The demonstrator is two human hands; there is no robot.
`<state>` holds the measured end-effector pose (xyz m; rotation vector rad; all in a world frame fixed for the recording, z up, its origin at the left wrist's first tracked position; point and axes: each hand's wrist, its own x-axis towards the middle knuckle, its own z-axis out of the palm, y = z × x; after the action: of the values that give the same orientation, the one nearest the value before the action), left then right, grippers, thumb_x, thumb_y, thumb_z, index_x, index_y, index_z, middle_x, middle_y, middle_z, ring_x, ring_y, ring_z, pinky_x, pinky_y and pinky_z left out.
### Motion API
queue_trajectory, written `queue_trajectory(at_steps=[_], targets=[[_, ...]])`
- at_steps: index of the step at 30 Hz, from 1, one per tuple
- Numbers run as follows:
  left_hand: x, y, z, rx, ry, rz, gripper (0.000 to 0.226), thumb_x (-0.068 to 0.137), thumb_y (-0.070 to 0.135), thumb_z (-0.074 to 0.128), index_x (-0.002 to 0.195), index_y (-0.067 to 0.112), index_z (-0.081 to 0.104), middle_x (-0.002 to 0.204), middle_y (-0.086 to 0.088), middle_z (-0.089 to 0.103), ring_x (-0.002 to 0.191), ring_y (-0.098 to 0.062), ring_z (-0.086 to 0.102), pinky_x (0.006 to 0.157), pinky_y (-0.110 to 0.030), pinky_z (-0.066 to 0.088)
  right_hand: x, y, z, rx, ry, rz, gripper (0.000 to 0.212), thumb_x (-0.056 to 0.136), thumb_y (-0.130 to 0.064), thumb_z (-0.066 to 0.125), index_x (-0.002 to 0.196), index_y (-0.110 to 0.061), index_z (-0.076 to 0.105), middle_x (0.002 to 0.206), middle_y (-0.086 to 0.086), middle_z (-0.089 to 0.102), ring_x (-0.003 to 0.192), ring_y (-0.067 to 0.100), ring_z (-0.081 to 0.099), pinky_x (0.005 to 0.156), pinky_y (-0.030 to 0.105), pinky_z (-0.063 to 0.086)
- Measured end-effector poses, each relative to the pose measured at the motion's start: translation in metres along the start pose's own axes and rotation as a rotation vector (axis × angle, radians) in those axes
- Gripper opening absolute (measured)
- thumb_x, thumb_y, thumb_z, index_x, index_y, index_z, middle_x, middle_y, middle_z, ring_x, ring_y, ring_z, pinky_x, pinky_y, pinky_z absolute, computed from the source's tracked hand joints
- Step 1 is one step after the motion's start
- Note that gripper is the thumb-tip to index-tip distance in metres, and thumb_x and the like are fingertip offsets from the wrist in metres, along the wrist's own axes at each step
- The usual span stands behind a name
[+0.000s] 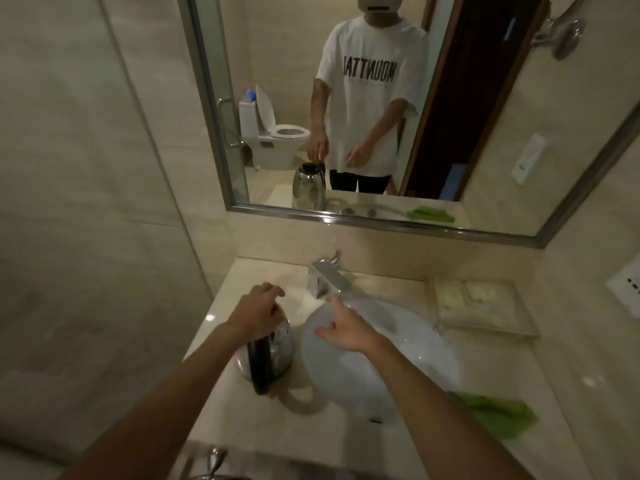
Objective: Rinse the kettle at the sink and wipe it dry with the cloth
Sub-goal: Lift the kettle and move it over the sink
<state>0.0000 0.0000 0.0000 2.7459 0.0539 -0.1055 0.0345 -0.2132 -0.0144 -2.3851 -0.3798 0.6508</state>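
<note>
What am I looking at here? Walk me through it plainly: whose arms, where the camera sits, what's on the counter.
The one picture comes from a camera on a person's head, looking down at a bathroom counter; the mirror shows that person. The left hand rests on top of a steel kettle standing on the counter beside the white sink. The right hand is open and empty over the basin, reaching toward the tap. A green cloth lies right of the sink, a clear tray behind it.

A shiny steel kettle (273, 351) with a black handle stands upright on the table, just left of the white sink (415, 344). A crumpled green cloth (498, 415) lies near right.
</note>
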Motion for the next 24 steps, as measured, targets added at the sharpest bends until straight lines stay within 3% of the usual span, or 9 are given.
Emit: queue_trajectory(at_steps=[3, 4, 6, 10, 13, 16, 20, 24], targets=[[-0.003, -0.035, -0.007, 0.098, -0.107, -0.074, 0.054, 0.085, 0.032, 0.057, 0.135, 0.019, 0.042, 0.140, -0.005, 0.043, 0.128, -0.029, 0.040, 0.102, -0.047, 0.040, 0.008, -0.038, 0.020, -0.095, -0.088, 0.018, 0.097, 0.065, -0.073, 0.062, 0.143, -0.035, 0.019, 0.115, 0.015, 0.058, 0.111, 0.036, 0.059, 0.091, 0.044, 0.048], [-0.005, -0.044, -0.009, 0.076, -0.153, -0.095, 0.055, 0.086, 0.034, 0.057, 0.137, 0.020, 0.040, 0.142, -0.005, 0.041, 0.129, -0.029, 0.039, 0.103, -0.048, 0.039, 0.009, -0.052, 0.028, -0.127, -0.122, 0.036, 0.098, 0.064, -0.077, 0.061, 0.141, -0.026, 0.028, 0.121, 0.015, 0.058, 0.117, 0.037, 0.058, 0.087, 0.041, 0.044], [-0.006, -0.056, -0.001, 0.013, -0.174, -0.068, 0.057, 0.088, 0.035, 0.057, 0.139, 0.020, 0.038, 0.147, -0.004, 0.036, 0.130, -0.029, 0.037, 0.105, -0.049, 0.039, 0.013, -0.070, 0.046, -0.198, -0.180, 0.056, 0.086, 0.065, -0.081, 0.058, 0.119, -0.016, 0.051, 0.108, 0.012, 0.062, 0.113, 0.037, 0.061, 0.082, 0.040, 0.044], [-0.002, -0.062, 0.009, -0.047, -0.061, -0.029, 0.050, 0.085, 0.032, 0.062, 0.131, 0.018, 0.048, 0.150, -0.003, 0.034, 0.132, -0.027, 0.038, 0.105, -0.046, 0.039, 0.018, -0.085, 0.089, -0.161, -0.190, 0.115, 0.077, 0.071, -0.064, 0.070, 0.129, -0.016, 0.052, 0.118, 0.008, 0.065, 0.109, 0.029, 0.061, 0.092, 0.039, 0.048], [-0.001, -0.062, 0.013, -0.087, -0.028, -0.051, 0.045, 0.084, 0.031, 0.063, 0.125, 0.018, 0.050, 0.153, -0.009, 0.028, 0.135, -0.033, 0.035, 0.108, -0.049, 0.036, 0.020, -0.086, 0.111, 0.001, -0.085, 0.174, 0.061, 0.076, -0.051, 0.071, 0.124, -0.016, 0.056, 0.115, 0.007, 0.067, 0.100, 0.023, 0.061, 0.086, 0.033, 0.049], [-0.002, -0.057, 0.011, -0.172, 0.064, 0.002, 0.037, 0.081, 0.029, 0.065, 0.113, 0.020, 0.048, 0.138, -0.010, 0.042, 0.123, -0.035, 0.045, 0.101, -0.050, 0.041, 0.019, -0.081, 0.111, 0.130, -0.037, 0.242, 0.046, 0.075, -0.043, 0.072, 0.114, -0.019, 0.061, 0.102, 0.003, 0.067, 0.099, 0.024, 0.065, 0.084, 0.033, 0.053], [0.001, -0.035, 0.001, -0.213, 0.248, 0.074, 0.030, 0.078, 0.019, 0.069, 0.096, 0.022, 0.045, 0.127, -0.011, 0.045, 0.110, -0.032, 0.046, 0.093, -0.040, 0.044, 0.028, -0.069, 0.093, 0.214, -0.004, 0.295, 0.049, 0.067, -0.048, 0.071, 0.103, -0.016, 0.068, 0.098, 0.007, 0.074, 0.093, 0.026, 0.071, 0.086, 0.042, 0.058], [0.013, 0.004, -0.013, -0.182, 0.319, 0.206, 0.033, 0.080, 0.016, 0.069, 0.106, 0.018, 0.049, 0.132, -0.009, 0.035, 0.118, -0.024, 0.036, 0.095, -0.028, 0.042, 0.039, -0.053, 0.063, 0.267, 0.030, 0.272, 0.034, 0.077, -0.045, 0.069, 0.089, -0.013, 0.067, 0.084, 0.009, 0.076, 0.074, 0.022, 0.073, 0.081, 0.039, 0.061]])
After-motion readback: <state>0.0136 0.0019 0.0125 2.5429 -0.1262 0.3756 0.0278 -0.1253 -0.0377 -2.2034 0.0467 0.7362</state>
